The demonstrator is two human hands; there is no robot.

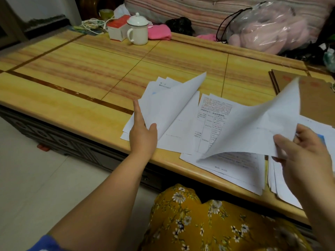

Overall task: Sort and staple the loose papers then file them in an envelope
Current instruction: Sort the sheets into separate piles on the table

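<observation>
Yellow striped table [76, 73] carries three paper piles. Sorting in hand: right hand [304, 153] pinches a lifted sheet [253, 131]; left hand [143, 131] presses the left pile [174, 120], fingers straight. Envelopes [315, 98] lie far right. Next, probably: lay sheet on matching pile.

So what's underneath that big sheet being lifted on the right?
Under the lifted sheet, pinched by the right hand, lies a stack of printed pages; its top page shows a table with highlighted text. The sheet covers much of that page, and the pages beneath are hidden.
</observation>
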